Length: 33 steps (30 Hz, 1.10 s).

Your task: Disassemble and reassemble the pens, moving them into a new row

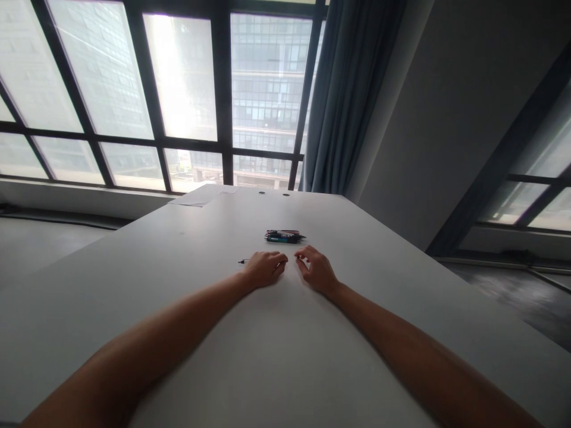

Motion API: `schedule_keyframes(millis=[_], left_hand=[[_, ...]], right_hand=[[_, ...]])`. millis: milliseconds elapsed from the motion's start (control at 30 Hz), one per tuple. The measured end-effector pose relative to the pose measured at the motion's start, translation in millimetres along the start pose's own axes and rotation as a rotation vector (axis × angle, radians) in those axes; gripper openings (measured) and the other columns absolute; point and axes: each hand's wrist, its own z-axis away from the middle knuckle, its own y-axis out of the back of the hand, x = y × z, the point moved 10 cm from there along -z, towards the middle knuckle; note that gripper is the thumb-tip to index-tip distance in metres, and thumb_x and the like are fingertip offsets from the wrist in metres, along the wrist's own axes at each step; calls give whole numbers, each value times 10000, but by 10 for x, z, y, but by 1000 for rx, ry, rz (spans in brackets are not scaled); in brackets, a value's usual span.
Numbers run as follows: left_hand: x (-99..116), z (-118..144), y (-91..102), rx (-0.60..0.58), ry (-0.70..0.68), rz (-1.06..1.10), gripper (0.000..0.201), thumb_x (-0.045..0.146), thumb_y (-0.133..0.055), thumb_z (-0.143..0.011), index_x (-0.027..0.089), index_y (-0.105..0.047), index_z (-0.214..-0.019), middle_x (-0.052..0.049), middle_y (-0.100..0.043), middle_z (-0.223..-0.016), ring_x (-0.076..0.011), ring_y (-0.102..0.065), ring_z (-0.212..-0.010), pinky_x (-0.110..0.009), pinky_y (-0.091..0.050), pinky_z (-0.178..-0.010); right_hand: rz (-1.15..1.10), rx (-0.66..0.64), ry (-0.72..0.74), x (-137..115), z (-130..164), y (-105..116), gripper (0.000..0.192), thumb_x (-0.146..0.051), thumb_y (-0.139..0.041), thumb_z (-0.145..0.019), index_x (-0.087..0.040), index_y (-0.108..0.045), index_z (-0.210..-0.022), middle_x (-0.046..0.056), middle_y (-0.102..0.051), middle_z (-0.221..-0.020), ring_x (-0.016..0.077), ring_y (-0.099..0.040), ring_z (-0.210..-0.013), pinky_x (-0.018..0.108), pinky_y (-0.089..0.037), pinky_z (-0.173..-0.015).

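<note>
You face a tall dark-framed window (glare, office towers outside), a blue-grey curtain beside a plain grey wall.

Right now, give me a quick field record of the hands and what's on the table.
left hand: resting on the table, fingers curled; grip contents cannot be told
right hand: on the table, fingers curled, facing the left
pens: small bunch lying just beyond both hands
small dark item: on the table left of the left hand, too small to identify
table: white
paper: far left corner
</note>
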Motion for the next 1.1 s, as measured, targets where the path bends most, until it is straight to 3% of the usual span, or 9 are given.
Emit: schedule_keyframes(millis=[167,367,633,933,1100], left_hand=[[13,6,-10,2,-15,10,283,306,-393,-908,242,-662,-968,-21,-709,-909,-158,-634,-727,-243,-416,-606],[11,-9,0,-15,18,1,281,304,-398,-903,219,-664,-933,-31,-710,-898,-162,-634,-722,-249,-415,-607],[9,-4,19,-39,28,-11,281,297,-392,-902,209,-659,-900,-34,-704,-877,-167,-631,-717,-255,-419,-605],[-32,-10,-36,-65,57,-3,295,315,-388,-904,204,-660,-928,-47,-704,-904,-172,-635,-743,-253,-431,-635],[-38,-8,-34,-63,63,9,287,311,-390,-900,213,-659,-925,-42,-708,-908,-170,-639,-748,-250,-438,-646]], right_hand=[[3,8,1,143,-21,11,157,-112,-506,-760,-180,-612,-853,31,-594,-802,147,-555,-685,257,-451,-669],[92,-49,-123,578,-167,-111,126,-166,-530,-753,-176,-618,-843,20,-610,-740,156,-555,-670,258,-434,-670],[199,-101,-322,1077,-290,-236,114,-257,-596,-788,-176,-675,-799,37,-622,-842,141,-566,-720,236,-421,-679],[289,-132,-389,1151,-238,-235,183,-346,-611,-802,-186,-701,-806,55,-640,-904,169,-574,-815,249,-414,-721],[228,-110,-463,1274,-200,-210,227,-166,-476,-834,-190,-694,-893,54,-656,-1015,178,-576,-963,246,-410,-819]])
